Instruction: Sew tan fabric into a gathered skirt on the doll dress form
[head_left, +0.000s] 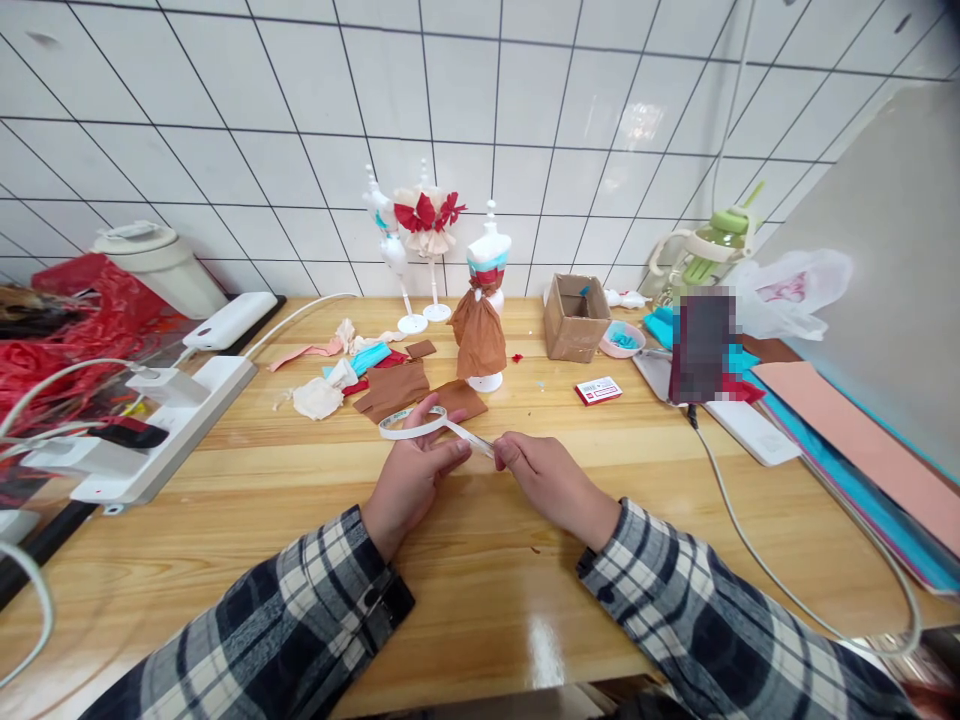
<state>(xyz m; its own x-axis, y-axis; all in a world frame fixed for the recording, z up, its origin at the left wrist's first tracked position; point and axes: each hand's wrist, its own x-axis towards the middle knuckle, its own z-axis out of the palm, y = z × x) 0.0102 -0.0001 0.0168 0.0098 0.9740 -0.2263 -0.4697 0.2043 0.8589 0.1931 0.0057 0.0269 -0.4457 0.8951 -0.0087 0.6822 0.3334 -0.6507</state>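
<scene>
Over the middle of the wooden table (480, 580), my left hand (412, 475) is closed on a white tape strip (420, 424) that loops up beyond my fingers. My right hand (547, 480) pinches the other end of the same strip, a little to the right. Just beyond my hands lie brown fabric pieces (397, 388). A small mannequin dressed in brown fabric (480, 335) stands behind them.
Two more small mannequins (424, 225) stand by the tiled wall. Cloth scraps (330, 385) lie to the left, beside a white power strip (165, 420). A cardboard box (576, 315), a pink bowl (622, 340), a small red-and-white box (598, 390), a phone and coloured sheets (862, 440) sit to the right. A cable (750, 550) crosses the table.
</scene>
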